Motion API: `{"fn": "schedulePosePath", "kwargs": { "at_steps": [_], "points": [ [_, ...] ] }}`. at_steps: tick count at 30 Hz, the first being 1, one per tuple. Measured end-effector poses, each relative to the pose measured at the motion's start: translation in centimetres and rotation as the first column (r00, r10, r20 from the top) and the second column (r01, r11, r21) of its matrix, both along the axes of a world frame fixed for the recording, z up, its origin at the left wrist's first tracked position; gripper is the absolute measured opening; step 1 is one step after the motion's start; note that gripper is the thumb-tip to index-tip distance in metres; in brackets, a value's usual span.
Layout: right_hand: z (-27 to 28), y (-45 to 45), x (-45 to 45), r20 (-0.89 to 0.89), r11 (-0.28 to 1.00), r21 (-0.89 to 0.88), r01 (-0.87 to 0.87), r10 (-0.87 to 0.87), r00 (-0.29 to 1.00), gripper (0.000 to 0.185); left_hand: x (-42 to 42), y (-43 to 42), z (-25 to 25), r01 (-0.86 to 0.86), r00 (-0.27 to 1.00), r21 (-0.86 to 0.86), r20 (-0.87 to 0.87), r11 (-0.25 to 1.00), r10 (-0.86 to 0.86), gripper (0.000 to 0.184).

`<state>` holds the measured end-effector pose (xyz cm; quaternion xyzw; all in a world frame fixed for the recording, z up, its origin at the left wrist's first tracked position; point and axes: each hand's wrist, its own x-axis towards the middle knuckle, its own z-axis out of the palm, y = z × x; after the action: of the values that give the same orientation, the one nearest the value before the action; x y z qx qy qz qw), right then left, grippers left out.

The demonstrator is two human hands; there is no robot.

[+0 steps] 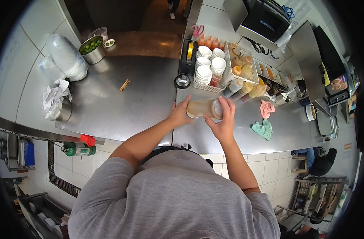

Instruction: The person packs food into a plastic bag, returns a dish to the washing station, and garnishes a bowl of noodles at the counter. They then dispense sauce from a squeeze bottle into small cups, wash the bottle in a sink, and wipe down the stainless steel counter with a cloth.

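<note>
Between my two hands lies a translucent container (pixel 200 108) with pale contents, tilted on its side above the steel counter. My right hand (pixel 221 123) is wrapped round its lidded right end. My left hand (pixel 179 114) is at the container's left end, thumb and fingers apart, with the palm beside its rim; whether it bears any weight is hard to see. Just beyond the hands are a silver call bell (pixel 182 81) and a white basket (pixel 209 87) with stacked white cups (pixel 204 73).
Squeeze bottles (pixel 245 89) stand behind my right hand. Pink (pixel 266 108) and green cloths (pixel 262 129) lie to the right. A wooden clothespin (pixel 125 85), a metal pot of green fruit (pixel 95 55) and a bin of papers (pixel 64 110) are at left. A person's legs (pixel 172 8) show beyond the counter.
</note>
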<state>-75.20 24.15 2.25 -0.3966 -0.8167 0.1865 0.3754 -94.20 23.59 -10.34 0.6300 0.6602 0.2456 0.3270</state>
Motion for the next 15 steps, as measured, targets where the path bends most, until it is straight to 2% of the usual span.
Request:
{"fn": "schedulePosePath", "kwargs": {
  "at_steps": [3,6,9,11,15],
  "points": [
    [-0.47,-0.48,0.08,0.049,1.0,-0.012,-0.004,0.005,0.999,0.086,-0.13,0.17,-0.58,0.003,1.0,0.001,0.004,1.0,-0.003,0.122],
    [-0.63,-0.24,-0.03,-0.042,1.0,0.025,0.017,-0.016,0.999,0.086,-0.37,-0.04,-0.79,-0.001,1.0,0.004,0.003,1.0,0.001,0.12],
    [-0.96,-0.46,-0.1,0.026,0.998,0.054,0.024,-0.025,0.999,0.082,-0.54,-0.13,-0.94,0.009,1.0,0.015,0.014,1.0,-0.01,0.12],
    [-0.9,-0.15,-0.22,-0.044,0.999,0.037,0.032,-0.03,0.999,0.087,-0.63,-0.05,-0.75,0.009,1.0,0.001,0.016,1.0,-0.009,0.12],
    [-0.89,-0.23,-0.35,0.015,0.999,0.01,0.041,-0.041,0.999,0.087,-0.98,-0.25,-0.72,0.034,0.999,-0.008,0.037,0.999,-0.034,0.12]
  ]
}}
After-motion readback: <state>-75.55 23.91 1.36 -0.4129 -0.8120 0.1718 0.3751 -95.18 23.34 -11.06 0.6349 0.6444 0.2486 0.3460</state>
